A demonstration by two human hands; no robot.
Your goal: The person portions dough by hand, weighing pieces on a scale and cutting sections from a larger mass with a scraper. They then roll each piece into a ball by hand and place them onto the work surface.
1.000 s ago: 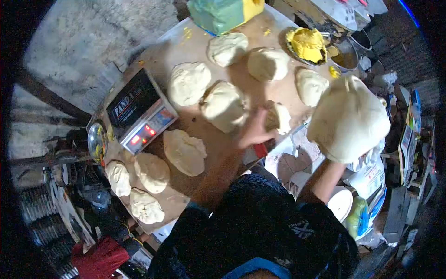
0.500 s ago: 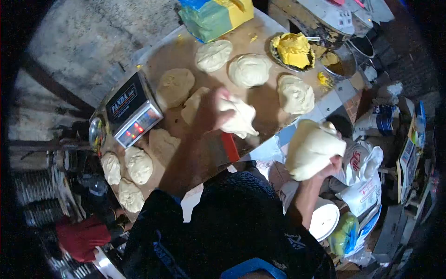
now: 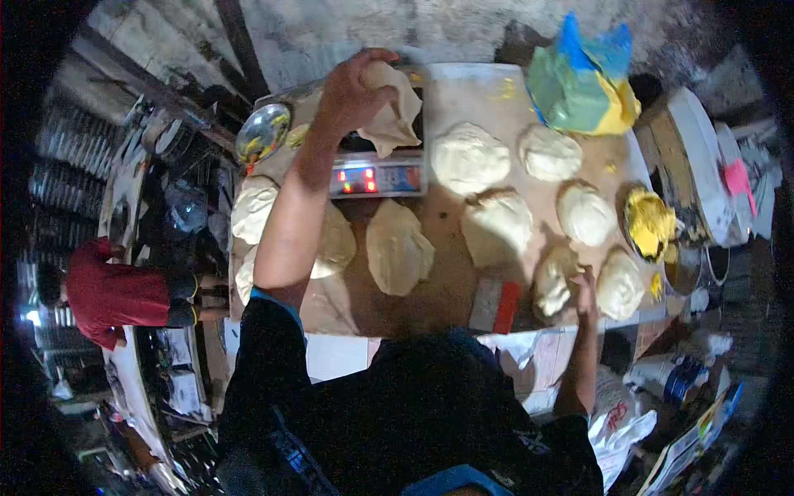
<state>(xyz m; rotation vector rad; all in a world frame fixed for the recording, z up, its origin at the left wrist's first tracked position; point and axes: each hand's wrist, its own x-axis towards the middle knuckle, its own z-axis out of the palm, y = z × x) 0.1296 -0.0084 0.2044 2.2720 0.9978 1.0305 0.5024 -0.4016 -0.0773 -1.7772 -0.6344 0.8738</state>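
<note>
My left hand (image 3: 364, 93) is over the digital scale (image 3: 376, 178), its thumb and fingers curled around a floppy piece of dough (image 3: 395, 116). The dough hides most of the scale's pan, and red digits glow on the display. At the right of the table, my right hand (image 3: 585, 289) has its fingers stretched out at the edge of a pale dough lump (image 3: 552, 283). Another dough lump (image 3: 620, 285) lies just to its right. Several flattened dough pieces, one a long oval (image 3: 399, 248), rest on the tabletop around the scale.
Yellow margarine-like spread (image 3: 649, 223) fills a bowl at the right. A colourful plastic-wrapped block (image 3: 579, 95) stands at the back, a metal bowl (image 3: 263, 132) at the back left. A red-and-grey flat tool (image 3: 495, 306) lies by the front edge. A person in red (image 3: 116, 285) is far left.
My left hand has carried its dough piece leftward to the scale. The large dough my right hand held up is now down on the table. My view has turned.
</note>
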